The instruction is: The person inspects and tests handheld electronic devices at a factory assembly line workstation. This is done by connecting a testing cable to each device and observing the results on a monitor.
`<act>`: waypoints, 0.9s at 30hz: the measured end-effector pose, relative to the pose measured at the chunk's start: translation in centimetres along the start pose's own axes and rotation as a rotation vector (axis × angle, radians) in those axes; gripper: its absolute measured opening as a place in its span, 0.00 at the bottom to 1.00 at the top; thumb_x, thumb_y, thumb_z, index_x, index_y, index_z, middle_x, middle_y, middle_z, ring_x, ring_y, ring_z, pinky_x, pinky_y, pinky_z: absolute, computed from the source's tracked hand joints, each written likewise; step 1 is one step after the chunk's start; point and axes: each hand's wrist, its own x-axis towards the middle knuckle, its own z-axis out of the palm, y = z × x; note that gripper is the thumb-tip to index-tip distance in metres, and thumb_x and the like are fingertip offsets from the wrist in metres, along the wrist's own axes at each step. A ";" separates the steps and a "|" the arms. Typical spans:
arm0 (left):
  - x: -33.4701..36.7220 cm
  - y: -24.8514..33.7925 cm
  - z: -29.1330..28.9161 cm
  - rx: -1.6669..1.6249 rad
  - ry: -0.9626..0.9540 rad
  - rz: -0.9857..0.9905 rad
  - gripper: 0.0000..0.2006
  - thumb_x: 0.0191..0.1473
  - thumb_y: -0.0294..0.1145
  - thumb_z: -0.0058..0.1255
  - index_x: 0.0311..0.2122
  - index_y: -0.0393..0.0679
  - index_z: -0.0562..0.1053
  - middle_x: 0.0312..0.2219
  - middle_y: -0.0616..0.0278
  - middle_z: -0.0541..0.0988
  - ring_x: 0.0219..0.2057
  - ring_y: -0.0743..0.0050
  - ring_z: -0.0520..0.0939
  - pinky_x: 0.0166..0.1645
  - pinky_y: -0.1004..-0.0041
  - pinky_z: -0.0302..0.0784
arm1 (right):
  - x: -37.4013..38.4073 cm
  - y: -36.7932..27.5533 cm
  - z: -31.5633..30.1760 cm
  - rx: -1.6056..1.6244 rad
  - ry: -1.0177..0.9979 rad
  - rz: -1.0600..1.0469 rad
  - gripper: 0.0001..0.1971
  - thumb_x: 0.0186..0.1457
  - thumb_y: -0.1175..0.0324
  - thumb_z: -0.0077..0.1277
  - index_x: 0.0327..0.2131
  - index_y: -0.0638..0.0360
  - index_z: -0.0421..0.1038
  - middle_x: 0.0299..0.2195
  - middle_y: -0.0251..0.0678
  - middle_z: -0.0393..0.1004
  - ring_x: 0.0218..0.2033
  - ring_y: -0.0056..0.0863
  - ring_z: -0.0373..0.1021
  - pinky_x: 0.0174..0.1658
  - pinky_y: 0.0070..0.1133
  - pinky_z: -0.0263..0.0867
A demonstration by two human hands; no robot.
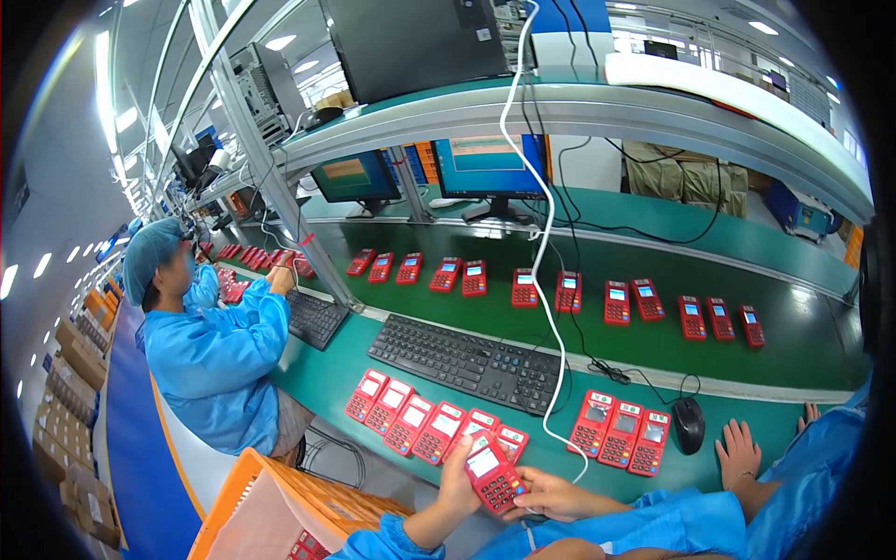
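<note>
Orange crate (336, 497) containing red terminals (306, 545); near bench (543, 471), nine terminals (620, 435); left hand (455, 483) and right hand (560, 497) curled round one terminal (493, 474).

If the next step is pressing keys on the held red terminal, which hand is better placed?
Probably the right hand: it's at the keypad end, while the left hand holds the red terminal beside its screen.

A head-worn fisheye looks down from close above the hands (457, 482), across the green bench (689, 474).
</note>
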 end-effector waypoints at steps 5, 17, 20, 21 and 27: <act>0.2 -0.2 -1.8 -0.007 -0.038 -0.027 0.23 0.55 0.50 0.38 0.42 0.38 0.67 0.33 0.52 0.76 0.39 0.57 0.77 0.45 0.60 0.74 | 0.4 0.4 -0.7 -0.092 -0.123 0.133 0.27 0.55 0.74 0.46 0.56 0.61 0.47 0.46 0.44 0.65 0.47 0.32 0.67 0.50 0.26 0.64; 0.2 0.1 -2.1 -0.004 -0.064 -0.017 0.23 0.55 0.50 0.38 0.46 0.40 0.65 0.36 0.51 0.75 0.43 0.54 0.76 0.48 0.58 0.72 | 0.5 0.9 -1.3 -0.222 -0.038 0.150 0.18 0.60 0.68 0.41 0.52 0.62 0.55 0.39 0.40 0.71 0.40 0.25 0.69 0.45 0.21 0.65; 0.0 0.2 -1.8 -0.006 -0.041 -0.024 0.25 0.56 0.52 0.36 0.48 0.41 0.64 0.37 0.50 0.75 0.44 0.53 0.75 0.49 0.56 0.71 | 0.3 0.7 -0.7 -0.208 -0.047 0.087 0.18 0.60 0.68 0.41 0.52 0.62 0.55 0.37 0.39 0.71 0.38 0.24 0.69 0.44 0.20 0.65; 0.0 0.2 -1.8 -0.007 -0.038 -0.027 0.25 0.56 0.52 0.36 0.48 0.41 0.64 0.37 0.50 0.75 0.44 0.53 0.75 0.49 0.56 0.71 | 0.3 0.6 -0.7 -0.203 -0.056 0.059 0.18 0.60 0.68 0.41 0.52 0.62 0.56 0.37 0.39 0.71 0.37 0.23 0.69 0.43 0.20 0.65; -0.2 0.0 -1.7 -0.035 -0.163 -0.061 0.29 0.56 0.56 0.31 0.52 0.41 0.61 0.44 0.46 0.72 0.46 0.52 0.74 0.52 0.56 0.69 | 0.2 0.6 -0.4 -0.164 -0.053 -0.007 0.17 0.60 0.69 0.40 0.51 0.62 0.56 0.37 0.39 0.71 0.37 0.23 0.69 0.43 0.19 0.64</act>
